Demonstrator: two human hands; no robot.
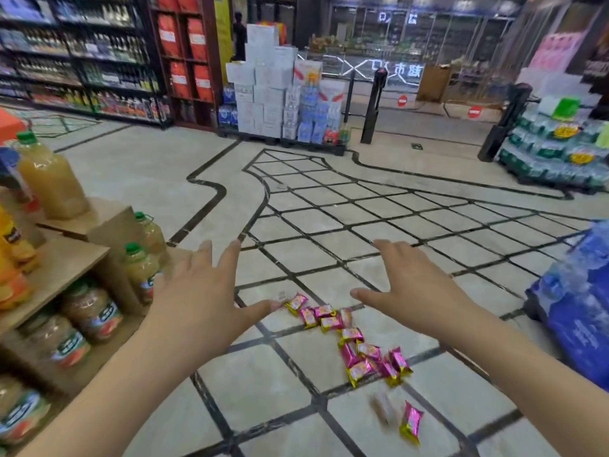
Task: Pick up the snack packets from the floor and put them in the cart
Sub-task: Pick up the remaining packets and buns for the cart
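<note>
Pink-and-gold snack packets lie strewn on the tiled floor, lower centre of frame. Left hand and right hand hover over them, fingers spread, holding nothing. Best to crouch and gather the cluster inward from both ends; cart not in view.

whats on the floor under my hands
Pink and gold snack packets lie scattered on the tiled floor between the left hand and right hand, both empty. Whatever lies directly beneath the palms is covered.

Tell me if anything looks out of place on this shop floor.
Yes: pink and gold snack packets lie scattered across the tiled floor, with a stray packet apart from the rest. The left hand and right hand hover open above them.
</note>
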